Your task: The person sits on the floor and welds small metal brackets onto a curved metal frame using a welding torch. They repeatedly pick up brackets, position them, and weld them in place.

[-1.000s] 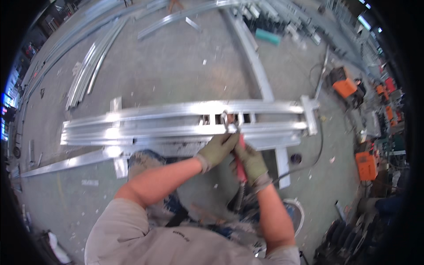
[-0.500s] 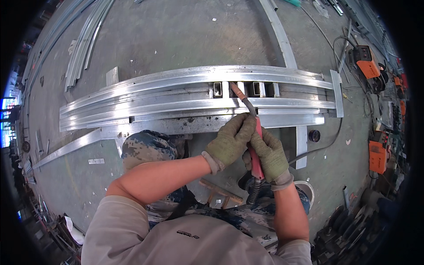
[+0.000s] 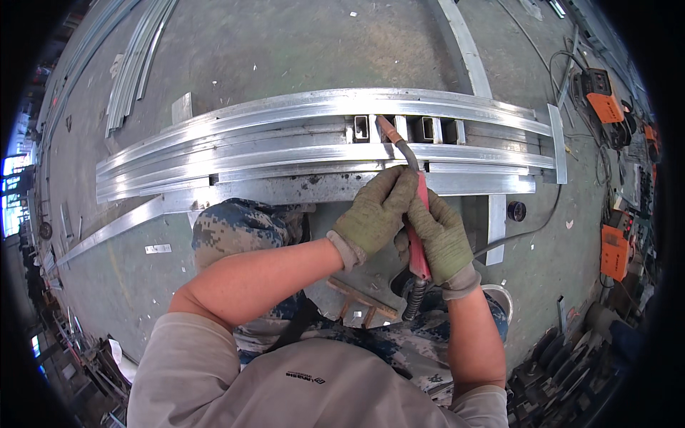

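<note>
Torch (image 3: 412, 191) tip had moved up to the frame's (image 3: 300, 153) tube ends; I had left hand (image 3: 376, 212) and right hand (image 3: 439, 239) both clenched round it.

Open concrete floor (image 3: 300, 50) is seen beyond the stacked metal rails (image 3: 285, 153). Passage to the right is crowded by a cable (image 3: 528, 228), orange machines (image 3: 606, 107) and an upright bar (image 3: 497, 221). Loose strips (image 3: 135, 64) lie far left.

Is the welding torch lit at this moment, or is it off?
Off, as far as can be seen: the welding torch, held in both hands, left and right, has its nozzle at the metal frame, with no arc, sparks or smoke there.
</note>
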Motion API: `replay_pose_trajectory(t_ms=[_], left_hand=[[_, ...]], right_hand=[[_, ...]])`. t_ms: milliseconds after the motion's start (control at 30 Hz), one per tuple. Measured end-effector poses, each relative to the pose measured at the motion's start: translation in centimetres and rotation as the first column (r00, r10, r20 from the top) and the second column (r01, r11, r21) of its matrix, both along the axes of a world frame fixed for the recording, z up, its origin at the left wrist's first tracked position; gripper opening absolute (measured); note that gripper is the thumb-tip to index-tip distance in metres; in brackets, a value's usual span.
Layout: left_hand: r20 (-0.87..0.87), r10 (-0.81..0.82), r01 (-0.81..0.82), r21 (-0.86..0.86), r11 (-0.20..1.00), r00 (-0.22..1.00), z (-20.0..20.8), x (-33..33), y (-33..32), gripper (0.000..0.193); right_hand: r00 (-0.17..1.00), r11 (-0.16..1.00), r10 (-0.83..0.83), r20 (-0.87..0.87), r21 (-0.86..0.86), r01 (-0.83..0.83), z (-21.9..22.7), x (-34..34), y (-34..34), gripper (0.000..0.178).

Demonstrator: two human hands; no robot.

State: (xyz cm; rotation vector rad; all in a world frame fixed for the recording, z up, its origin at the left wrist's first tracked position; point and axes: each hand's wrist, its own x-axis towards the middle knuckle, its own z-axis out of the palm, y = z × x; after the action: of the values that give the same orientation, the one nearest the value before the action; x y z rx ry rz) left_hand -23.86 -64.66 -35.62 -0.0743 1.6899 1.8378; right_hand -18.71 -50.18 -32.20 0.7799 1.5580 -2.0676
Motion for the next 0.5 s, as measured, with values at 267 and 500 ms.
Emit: replay_pose_trajectory(t_ms=[267, 500], left_hand=[[0.016, -0.003, 0.003, 0.021, 1.0, 1.0, -0.16, 0.03, 0.1, 0.045], [0.013, 0.065, -0.066, 0.033, 0.997, 0.998, -0.93, 0.09, 0.23, 0.047]], right_hand=[[1.0, 1.0, -0.007, 0.03, 0.017, 0.007, -0.32, -0.15, 0.22, 0.046], [1.0, 1.0, -0.001, 0.011, 0.002, 0.001, -0.03, -0.56, -0.01, 0.045]])
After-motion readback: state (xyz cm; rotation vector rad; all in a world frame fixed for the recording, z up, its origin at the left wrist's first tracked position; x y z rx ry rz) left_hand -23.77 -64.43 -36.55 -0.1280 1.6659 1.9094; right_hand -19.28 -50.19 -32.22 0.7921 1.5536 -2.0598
